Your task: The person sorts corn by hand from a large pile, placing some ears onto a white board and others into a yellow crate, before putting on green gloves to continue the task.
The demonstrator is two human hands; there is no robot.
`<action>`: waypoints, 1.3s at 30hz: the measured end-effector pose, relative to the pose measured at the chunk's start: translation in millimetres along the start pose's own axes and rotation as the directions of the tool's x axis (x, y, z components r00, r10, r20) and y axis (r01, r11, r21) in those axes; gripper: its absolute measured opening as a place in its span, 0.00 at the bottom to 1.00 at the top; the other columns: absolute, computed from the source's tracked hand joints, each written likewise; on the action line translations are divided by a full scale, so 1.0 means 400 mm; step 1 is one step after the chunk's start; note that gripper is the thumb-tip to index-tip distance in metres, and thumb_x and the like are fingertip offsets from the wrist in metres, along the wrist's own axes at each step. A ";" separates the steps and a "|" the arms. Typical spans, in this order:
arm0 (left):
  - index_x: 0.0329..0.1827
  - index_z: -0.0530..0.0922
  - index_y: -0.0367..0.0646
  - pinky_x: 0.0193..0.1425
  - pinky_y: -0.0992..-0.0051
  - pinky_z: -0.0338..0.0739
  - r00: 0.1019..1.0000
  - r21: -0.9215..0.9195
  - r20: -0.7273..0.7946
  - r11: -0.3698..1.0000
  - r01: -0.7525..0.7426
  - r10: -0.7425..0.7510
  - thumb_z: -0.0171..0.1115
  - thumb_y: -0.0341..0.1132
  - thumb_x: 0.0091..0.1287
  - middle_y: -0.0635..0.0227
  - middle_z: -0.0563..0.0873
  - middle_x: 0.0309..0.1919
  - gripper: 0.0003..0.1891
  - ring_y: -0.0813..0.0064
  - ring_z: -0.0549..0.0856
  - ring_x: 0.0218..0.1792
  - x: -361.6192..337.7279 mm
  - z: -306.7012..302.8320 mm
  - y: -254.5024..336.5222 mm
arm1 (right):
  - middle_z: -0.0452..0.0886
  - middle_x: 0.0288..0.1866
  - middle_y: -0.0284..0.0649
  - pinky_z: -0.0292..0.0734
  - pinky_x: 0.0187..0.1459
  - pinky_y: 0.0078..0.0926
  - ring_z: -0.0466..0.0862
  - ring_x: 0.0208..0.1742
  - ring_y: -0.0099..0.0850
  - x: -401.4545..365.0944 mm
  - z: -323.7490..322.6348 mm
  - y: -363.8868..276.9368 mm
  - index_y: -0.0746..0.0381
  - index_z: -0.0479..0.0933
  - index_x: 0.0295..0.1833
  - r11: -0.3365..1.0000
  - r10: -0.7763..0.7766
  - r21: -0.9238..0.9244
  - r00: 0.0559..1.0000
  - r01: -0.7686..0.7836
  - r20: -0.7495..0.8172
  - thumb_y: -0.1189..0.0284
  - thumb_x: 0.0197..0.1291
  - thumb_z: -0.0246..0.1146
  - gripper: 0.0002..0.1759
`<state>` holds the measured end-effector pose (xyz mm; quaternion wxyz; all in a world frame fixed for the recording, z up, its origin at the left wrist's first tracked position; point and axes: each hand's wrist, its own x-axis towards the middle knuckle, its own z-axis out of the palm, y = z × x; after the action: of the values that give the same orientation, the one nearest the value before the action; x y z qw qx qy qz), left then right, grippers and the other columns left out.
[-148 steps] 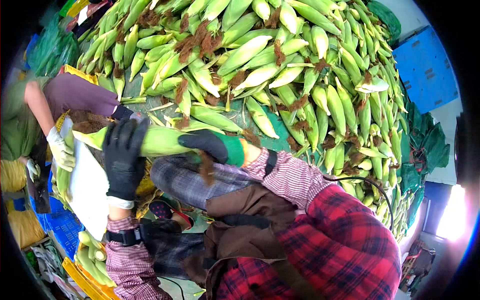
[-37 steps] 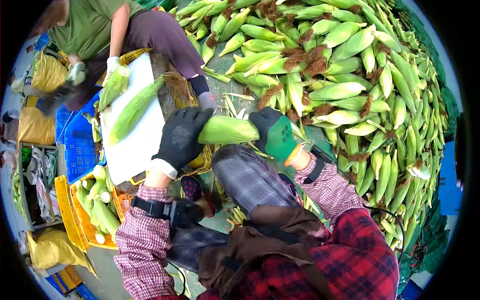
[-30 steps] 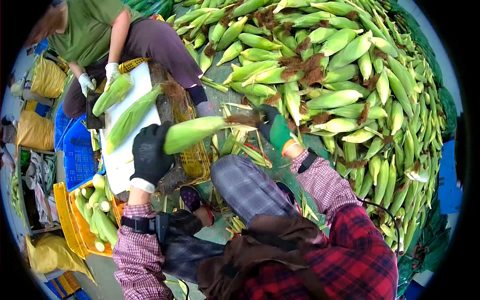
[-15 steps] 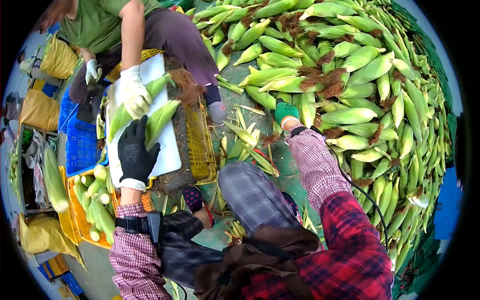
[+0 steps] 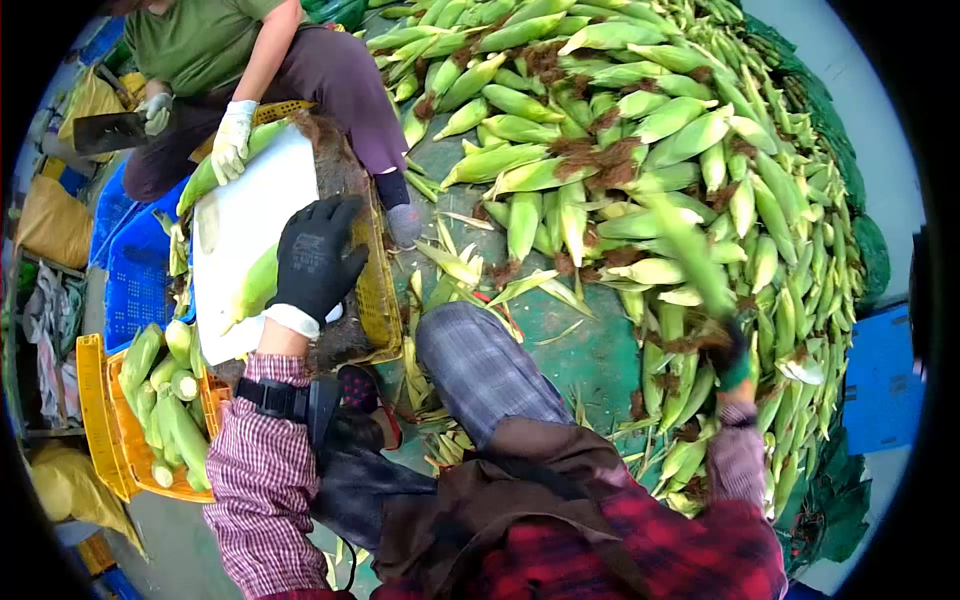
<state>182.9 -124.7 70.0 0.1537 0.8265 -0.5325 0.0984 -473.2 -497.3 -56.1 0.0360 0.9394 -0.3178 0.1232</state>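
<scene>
My left hand [image 5: 318, 255], in a black glove, lies palm down at the right side of the white cutting board [image 5: 235, 262]. Its fingers are stretched out and the thumb stands apart. An unhusked ear of corn [image 5: 257, 285] sticks out from under its left side. Far to the right, my right hand [image 5: 737, 358], in a green and black glove, is smeared by motion. It grips a blurred ear of corn [image 5: 693, 250] by its lower, silky end, with the husk pointing up and left, in front of the corn pile [image 5: 680, 130].
Across the board, a co-worker's gloved hand [image 5: 232, 142] holds another ear on it; the other hand has a broad-bladed knife [image 5: 108, 132]. An orange crate [image 5: 115, 425] holds several trimmed ears beside a blue crate [image 5: 135, 300]. Husk scraps [image 5: 450, 265] litter the green floor.
My right hand has moved right and toward me, and an ear now shows in it. My left hand has shifted right on the board. The co-worker has raised the knife into view.
</scene>
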 end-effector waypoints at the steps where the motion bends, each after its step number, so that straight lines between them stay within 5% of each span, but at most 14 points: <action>1: 0.68 0.79 0.43 0.68 0.55 0.76 1.000 -0.010 -0.010 1.000 -0.018 0.018 0.75 0.36 0.56 0.50 0.83 0.63 0.33 0.48 0.82 0.62 0.007 -0.011 0.012 | 0.77 0.71 0.48 0.64 0.74 0.48 0.76 0.71 0.43 -0.138 -0.093 0.136 0.62 0.71 0.74 0.961 0.143 -0.242 0.989 -0.132 0.029 0.64 0.71 0.57 0.29; 6: 0.68 0.79 0.43 0.68 0.55 0.76 0.995 -0.076 -0.066 0.994 -0.076 0.071 0.75 0.36 0.55 0.51 0.83 0.63 0.34 0.48 0.82 0.61 0.001 -0.054 0.032 | 0.71 0.79 0.44 0.52 0.82 0.55 0.68 0.79 0.38 -0.689 -0.534 0.533 0.58 0.66 0.80 0.096 0.713 -0.970 0.695 -0.224 -0.090 0.55 0.79 0.47 0.31; 8: 0.68 0.79 0.43 0.68 0.55 0.77 0.990 -0.098 -0.123 0.992 -0.083 0.071 0.76 0.34 0.54 0.51 0.84 0.62 0.33 0.48 0.83 0.61 -0.016 -0.061 0.025 | 0.71 0.80 0.43 0.52 0.83 0.56 0.68 0.80 0.38 -0.773 -0.563 0.535 0.57 0.67 0.80 0.045 0.725 -0.993 0.687 -0.111 -0.044 0.54 0.79 0.48 0.31; 12: 0.68 0.79 0.43 0.67 0.54 0.77 0.989 -0.193 -0.145 0.980 -0.050 0.022 0.76 0.34 0.54 0.51 0.84 0.61 0.34 0.47 0.83 0.60 -0.059 -0.060 0.000 | 0.75 0.76 0.42 0.62 0.77 0.57 0.74 0.76 0.43 -0.661 -0.167 0.414 0.55 0.75 0.74 0.110 0.163 -0.930 0.917 0.351 0.365 0.57 0.70 0.58 0.30; 16: 0.69 0.78 0.42 0.67 0.53 0.77 0.993 -0.259 -0.122 0.965 -0.038 0.007 0.76 0.35 0.56 0.49 0.85 0.60 0.34 0.45 0.82 0.61 -0.084 -0.061 -0.004 | 0.80 0.67 0.44 0.70 0.72 0.53 0.78 0.68 0.43 -0.127 0.200 0.147 0.55 0.76 0.68 0.975 0.220 -0.131 0.809 -0.177 0.545 0.59 0.71 0.60 0.24; 18: 0.68 0.78 0.43 0.67 0.52 0.77 0.996 -0.286 -0.087 0.958 -0.017 -0.008 0.76 0.36 0.56 0.49 0.85 0.60 0.33 0.45 0.82 0.61 -0.090 -0.060 0.002 | 0.82 0.62 0.44 0.73 0.69 0.51 0.80 0.65 0.44 0.106 0.384 0.004 0.55 0.76 0.66 0.203 0.127 0.684 0.711 -0.701 0.692 0.61 0.72 0.61 0.21; 20: 0.68 0.78 0.43 0.67 0.52 0.77 0.996 -0.305 -0.086 0.952 0.002 -0.030 0.77 0.36 0.56 0.49 0.85 0.60 0.34 0.45 0.82 0.61 -0.087 -0.056 0.010 | 0.85 0.57 0.45 0.77 0.66 0.49 0.83 0.61 0.44 0.273 0.566 -0.089 0.55 0.77 0.63 -0.602 -0.336 0.348 0.624 -0.718 0.706 0.62 0.72 0.62 0.18; 22: 0.68 0.78 0.43 0.67 0.53 0.77 0.996 -0.307 -0.082 0.951 0.018 -0.045 0.77 0.36 0.55 0.49 0.85 0.60 0.34 0.46 0.82 0.62 -0.069 -0.059 0.027 | 0.81 0.36 0.42 0.81 0.43 0.40 0.84 0.39 0.39 0.486 0.575 -0.410 0.55 0.77 0.48 0.016 -0.031 0.771 0.771 -0.636 0.636 0.57 0.74 0.63 0.13; 25: 0.67 0.79 0.43 0.67 0.53 0.77 0.998 -0.250 -0.059 0.968 0.018 -0.034 0.78 0.36 0.55 0.49 0.85 0.61 0.34 0.46 0.82 0.62 -0.051 -0.036 0.026 | 0.74 0.22 0.38 0.72 0.25 0.35 0.75 0.22 0.36 0.661 0.609 -0.586 0.56 0.77 0.43 -0.122 0.160 0.447 0.427 -0.886 0.890 0.54 0.71 0.66 0.16; 26: 0.68 0.79 0.43 0.68 0.54 0.76 0.998 -0.260 -0.022 0.964 0.055 -0.063 0.78 0.35 0.54 0.49 0.84 0.62 0.35 0.46 0.82 0.63 -0.048 -0.026 0.025 | 0.71 0.21 0.36 0.66 0.21 0.31 0.70 0.18 0.34 0.676 0.688 -0.600 0.57 0.80 0.52 0.043 0.123 0.608 0.608 -0.793 0.784 0.54 0.68 0.68 0.19; 30: 0.70 0.78 0.45 0.70 0.54 0.75 0.992 -0.233 0.081 0.966 0.111 -0.095 0.78 0.34 0.55 0.49 0.84 0.64 0.36 0.45 0.81 0.65 -0.030 -0.009 0.030 | 0.82 0.36 0.44 0.76 0.40 0.41 0.79 0.33 0.40 0.749 0.833 -0.715 0.53 0.74 0.77 -0.145 0.104 0.584 0.575 -0.799 0.812 0.60 0.73 0.63 0.29; 34: 0.71 0.78 0.45 0.71 0.54 0.75 0.990 -0.259 0.133 0.962 0.087 -0.054 0.77 0.34 0.57 0.50 0.83 0.64 0.35 0.46 0.81 0.65 0.010 0.042 0.032 | 0.86 0.63 0.42 0.78 0.60 0.34 0.83 0.56 0.34 0.693 0.787 -0.720 0.61 0.77 0.73 0.411 0.043 0.821 0.908 -0.396 0.416 0.68 0.73 0.64 0.25; 38: 0.71 0.78 0.46 0.70 0.54 0.75 0.988 -0.266 0.156 0.962 0.061 -0.020 0.77 0.34 0.57 0.50 0.83 0.63 0.35 0.46 0.81 0.64 0.054 0.073 0.054 | 0.86 0.49 0.42 0.81 0.49 0.30 0.84 0.48 0.32 0.596 0.541 -0.698 0.63 0.83 0.61 -0.367 0.116 0.675 0.689 -0.639 0.715 0.58 0.70 0.68 0.23; 39: 0.71 0.77 0.46 0.70 0.55 0.75 0.987 -0.256 0.162 0.965 0.052 -0.011 0.77 0.34 0.56 0.51 0.83 0.63 0.35 0.46 0.81 0.64 0.063 0.085 0.061 | 0.86 0.45 0.40 0.80 0.45 0.29 0.84 0.45 0.30 0.548 0.530 -0.640 0.64 0.83 0.58 -0.225 0.070 0.736 0.742 -0.639 0.666 0.57 0.69 0.68 0.23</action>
<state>170.9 -167.8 50.2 0.2190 0.8129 -0.5381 -0.0407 -105.5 -453.5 -202.6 -0.7572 0.5097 -0.3878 0.1283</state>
